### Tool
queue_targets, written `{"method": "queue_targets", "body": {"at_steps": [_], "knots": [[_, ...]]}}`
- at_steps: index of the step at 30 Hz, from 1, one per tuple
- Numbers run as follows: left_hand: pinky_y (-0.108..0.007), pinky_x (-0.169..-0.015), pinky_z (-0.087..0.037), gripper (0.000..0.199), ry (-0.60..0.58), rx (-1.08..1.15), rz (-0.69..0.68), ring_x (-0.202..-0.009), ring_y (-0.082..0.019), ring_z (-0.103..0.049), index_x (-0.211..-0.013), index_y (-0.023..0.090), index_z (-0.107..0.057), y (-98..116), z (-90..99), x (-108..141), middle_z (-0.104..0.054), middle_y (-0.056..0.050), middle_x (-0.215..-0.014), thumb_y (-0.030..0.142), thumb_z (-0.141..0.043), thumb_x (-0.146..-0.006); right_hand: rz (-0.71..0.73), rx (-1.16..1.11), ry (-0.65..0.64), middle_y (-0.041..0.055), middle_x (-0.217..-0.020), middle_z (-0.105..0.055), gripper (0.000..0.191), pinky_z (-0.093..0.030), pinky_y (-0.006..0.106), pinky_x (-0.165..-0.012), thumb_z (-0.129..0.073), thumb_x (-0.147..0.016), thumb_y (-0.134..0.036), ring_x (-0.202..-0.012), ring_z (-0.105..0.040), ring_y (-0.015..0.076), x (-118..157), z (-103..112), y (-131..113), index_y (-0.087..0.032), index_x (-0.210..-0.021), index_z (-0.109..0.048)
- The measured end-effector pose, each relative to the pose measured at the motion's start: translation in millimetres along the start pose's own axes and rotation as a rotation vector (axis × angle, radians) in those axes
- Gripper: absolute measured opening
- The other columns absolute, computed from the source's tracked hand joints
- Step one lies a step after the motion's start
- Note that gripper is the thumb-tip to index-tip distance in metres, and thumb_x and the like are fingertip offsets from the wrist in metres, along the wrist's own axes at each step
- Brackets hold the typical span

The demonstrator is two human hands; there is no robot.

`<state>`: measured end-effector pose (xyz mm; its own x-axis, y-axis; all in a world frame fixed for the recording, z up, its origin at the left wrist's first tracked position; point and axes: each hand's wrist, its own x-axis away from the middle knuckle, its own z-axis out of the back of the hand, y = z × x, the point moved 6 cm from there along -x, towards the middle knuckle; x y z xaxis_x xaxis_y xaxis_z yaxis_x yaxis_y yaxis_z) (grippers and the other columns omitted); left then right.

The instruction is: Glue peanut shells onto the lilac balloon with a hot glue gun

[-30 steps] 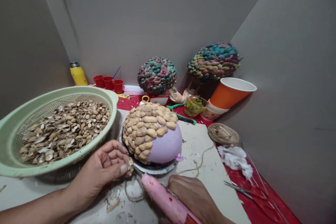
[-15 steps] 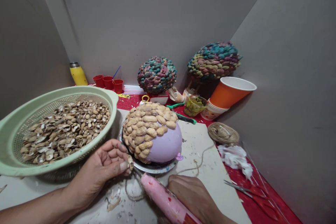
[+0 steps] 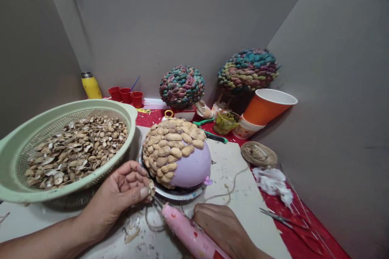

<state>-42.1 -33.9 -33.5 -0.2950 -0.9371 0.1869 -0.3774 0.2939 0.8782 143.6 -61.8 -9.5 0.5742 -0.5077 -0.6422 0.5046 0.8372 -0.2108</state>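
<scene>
A peanut shell (image 3: 152, 188) is pinched between the thumb and fingers of my left hand (image 3: 127, 184), its hollow side showing. My right hand (image 3: 221, 226) grips a pink glue gun (image 3: 190, 230), whose nozzle points up and left at the shell, very close to it. Just beyond both hands, a lilac balloon (image 3: 193, 166) lies in a round metal dish (image 3: 185, 197). Rows of peanut shells (image 3: 167, 145) cover its top and left side; the lower right is bare. At left stands a green colander (image 3: 130, 117) holding many loose shells (image 3: 82, 149).
Behind are two painted shell-covered balls (image 3: 182, 85), red cups (image 3: 125, 95), a yellow bottle (image 3: 90, 87) and an orange paper cup (image 3: 261, 107). Twine (image 3: 258, 154), a crumpled white plastic bag (image 3: 273, 184) and scissors (image 3: 288, 222) lie at right. Grey walls enclose the table.
The glue gun's tip has shifted slightly left and down, closer to the shell. My left hand and the balloon have barely moved.
</scene>
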Motion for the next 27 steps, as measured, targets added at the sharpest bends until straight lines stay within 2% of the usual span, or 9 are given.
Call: {"method": "queue_targets", "body": {"at_steps": [16, 22, 27], "knots": [[-0.019, -0.067, -0.047, 0.026, -0.001, -0.067, -0.009, -0.069, -0.008, -0.058, -0.09, 0.018, -0.057, 1.0, -1.6, 0.1, -0.065, 0.002, -0.077, 0.022, -0.079, -0.075, 0.052, -0.057, -0.046, -0.0039, -0.043, -0.043, 0.054, -0.028, 0.023, -0.039, -0.023, -0.104, -0.031, -0.037, -0.037, 0.0082, 0.1, 0.5, 0.1, -0.022, -0.053, -0.038], [-0.019, -0.068, -0.047, 0.025, -0.005, -0.092, -0.011, -0.07, -0.008, -0.058, -0.088, 0.018, -0.057, 0.0, -0.6, 1.4, -0.065, 0.003, -0.077, 0.022, -0.079, -0.075, 0.027, -0.029, 0.011, -0.0043, -0.042, -0.042, 0.054, -0.026, 0.024, -0.039, -0.025, -0.104, -0.032, -0.036, -0.035, 0.0088, 0.1, 2.5, -0.2, -0.022, -0.052, -0.036], [-0.018, -0.066, -0.046, 0.026, -0.007, -0.089, -0.015, -0.069, -0.008, -0.057, -0.088, 0.018, -0.057, 0.7, -2.7, 1.3, -0.066, 0.003, -0.077, 0.022, -0.079, -0.074, 0.027, -0.051, 0.006, -0.0044, -0.041, -0.042, 0.053, -0.026, 0.024, -0.038, -0.025, -0.104, -0.032, -0.036, -0.036, 0.0088, -1.8, 3.7, -0.8, -0.023, -0.053, -0.035]]}}
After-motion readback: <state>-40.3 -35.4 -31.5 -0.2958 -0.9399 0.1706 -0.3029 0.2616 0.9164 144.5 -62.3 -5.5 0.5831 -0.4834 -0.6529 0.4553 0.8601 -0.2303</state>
